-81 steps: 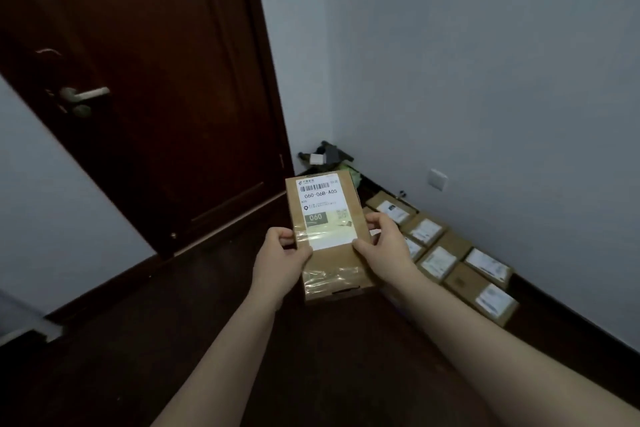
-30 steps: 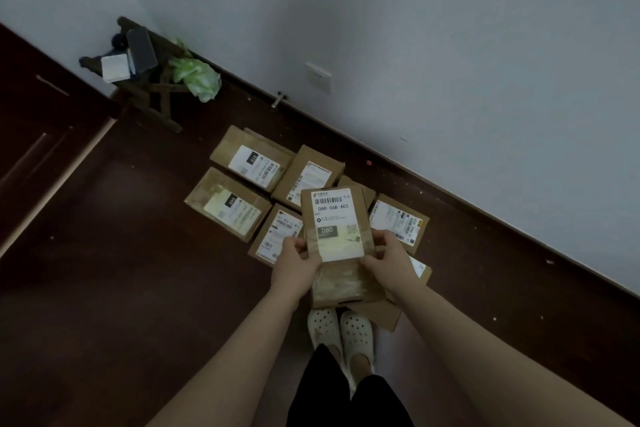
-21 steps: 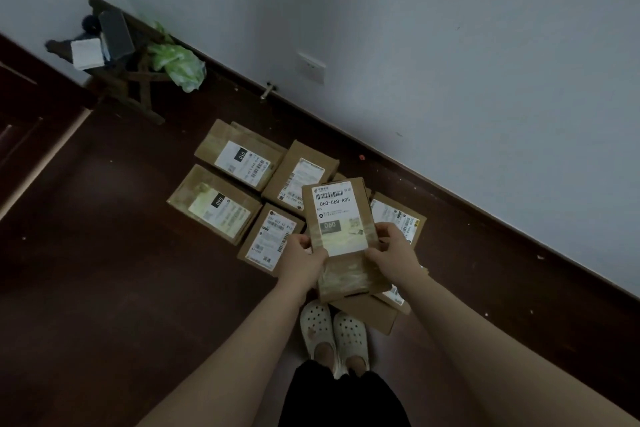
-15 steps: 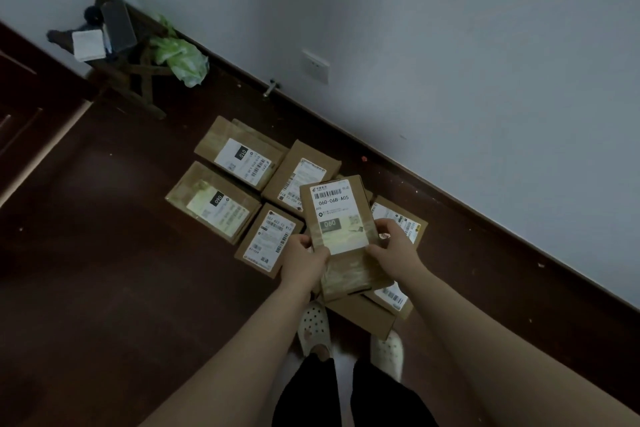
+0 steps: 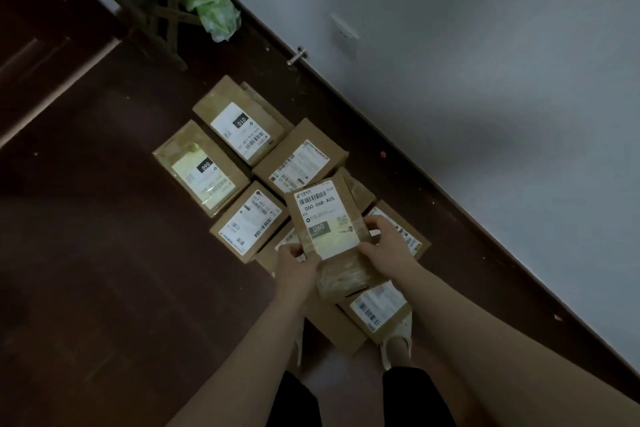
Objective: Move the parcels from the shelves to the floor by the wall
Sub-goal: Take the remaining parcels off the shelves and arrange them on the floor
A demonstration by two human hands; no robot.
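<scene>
Pinching the parcel (image 5: 325, 218) by its sides with left hand (image 5: 296, 263) and right hand (image 5: 388, 248), over the boxes (image 5: 242, 130) at the floor's (image 5: 104, 288) wall edge. Lower flat onto a bare patch beside them.

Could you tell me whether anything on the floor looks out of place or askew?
Nothing looks damaged. The labelled parcel by the right foot overlaps a plain parcel, so that end looks untidy.

i get one view only, the head camera: wide-angle, looking steeply down from standing height at the floor (image 5: 104, 288), the wall (image 5: 485, 62) slanting across the upper right. the left hand (image 5: 296, 262) and right hand (image 5: 388, 246) with their parcel (image 5: 325, 222) sit mid-frame, nearer the lens than the floor.
</scene>
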